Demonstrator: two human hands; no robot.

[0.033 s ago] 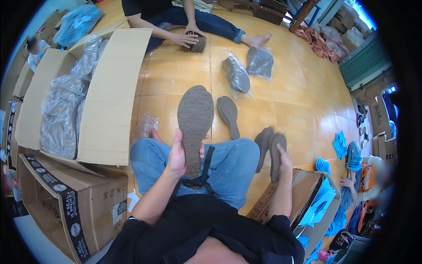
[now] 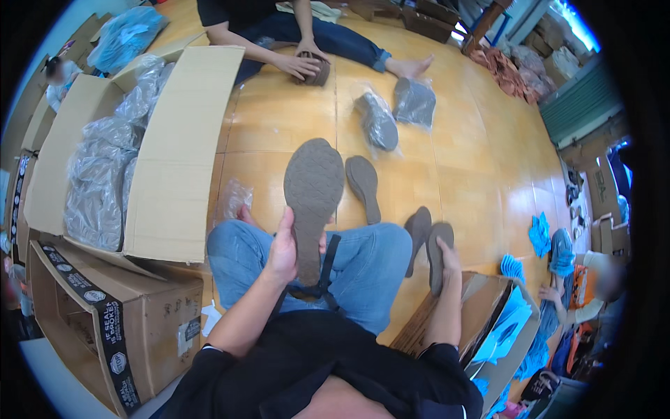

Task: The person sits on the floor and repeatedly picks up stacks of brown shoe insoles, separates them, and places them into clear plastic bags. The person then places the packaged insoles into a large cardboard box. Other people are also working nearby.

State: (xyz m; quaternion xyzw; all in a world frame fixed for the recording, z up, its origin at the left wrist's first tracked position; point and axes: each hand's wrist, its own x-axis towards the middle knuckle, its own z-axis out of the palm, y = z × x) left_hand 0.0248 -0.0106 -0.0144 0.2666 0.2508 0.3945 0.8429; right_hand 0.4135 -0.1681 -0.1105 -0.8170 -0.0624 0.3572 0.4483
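My left hand (image 2: 283, 253) is closed round the narrow part of a brown shoe sole (image 2: 313, 181), held up over my lap with its patterned face showing. At the right of my knees, my right hand (image 2: 451, 260) grips a second brown sole (image 2: 437, 255) by its edge, low near the floor. Just left of that one lies another loose sole (image 2: 417, 234), partly overlapped in view. A further single sole (image 2: 363, 183) rests on the floor beyond my lap. Farther off are two plastic-wrapped bundles of soles (image 2: 379, 124) (image 2: 414, 105).
An open carton (image 2: 174, 153) of plastic-wrapped goods stands at the left, with another carton (image 2: 160, 328) nearer me. At my right is a box (image 2: 481, 297) with blue sheets. Across from me, a person's hands (image 2: 301, 64) hold a stack of soles. Another person sits far right.
The sole in my left hand has shifted slightly right and tilted a little. My right hand and its sole have moved slightly down and left, and show less blur.
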